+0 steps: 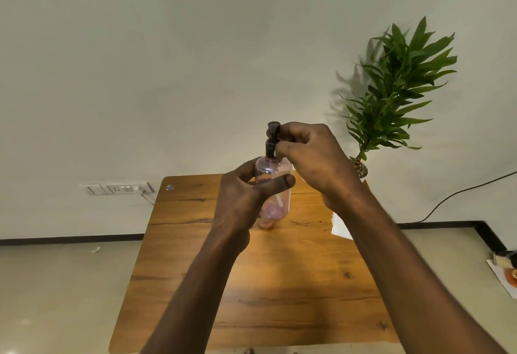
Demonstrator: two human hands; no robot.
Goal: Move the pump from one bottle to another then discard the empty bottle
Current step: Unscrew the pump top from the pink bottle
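Observation:
A clear pinkish bottle (272,174) is held upright above the wooden table (251,283), with my left hand (242,202) wrapped around its body. A black pump (272,138) sits in the bottle's neck, its white tube visible inside the bottle. My right hand (310,158) pinches the pump's collar and head from the right. The bottle looks almost empty, with a little pink at the bottom. A white object (341,226) lies on the table, mostly hidden behind my right forearm; I cannot tell what it is.
A potted green plant (397,93) stands at the table's far right corner against the wall. A wall socket (117,188) with a cable sits at left. Papers and small objects (506,272) lie on the floor at right.

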